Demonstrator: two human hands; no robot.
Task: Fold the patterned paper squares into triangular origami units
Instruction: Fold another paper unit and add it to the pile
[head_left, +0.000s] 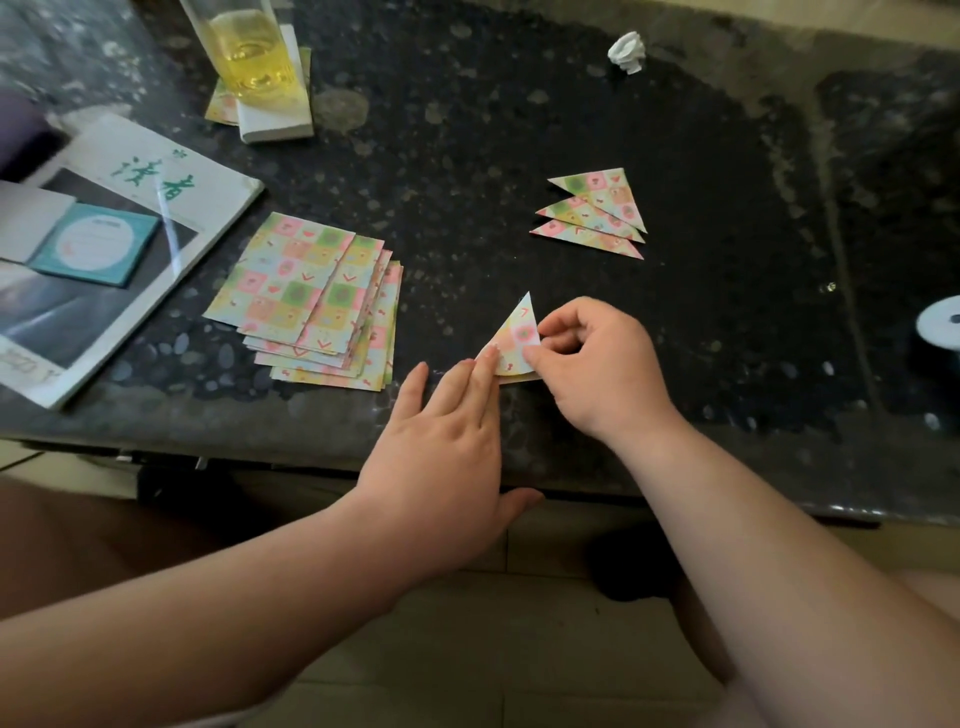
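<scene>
The left hand (447, 441) presses flat fingers on the folded triangle (516, 340); the right hand (597, 364) pinches its right edge, near the table (519, 130) front, between the paper squares (311, 301) and the finished triangles (597, 213)

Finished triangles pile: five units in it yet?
No, the pile shows only three finished triangles, overlapped on the dark table.
</scene>
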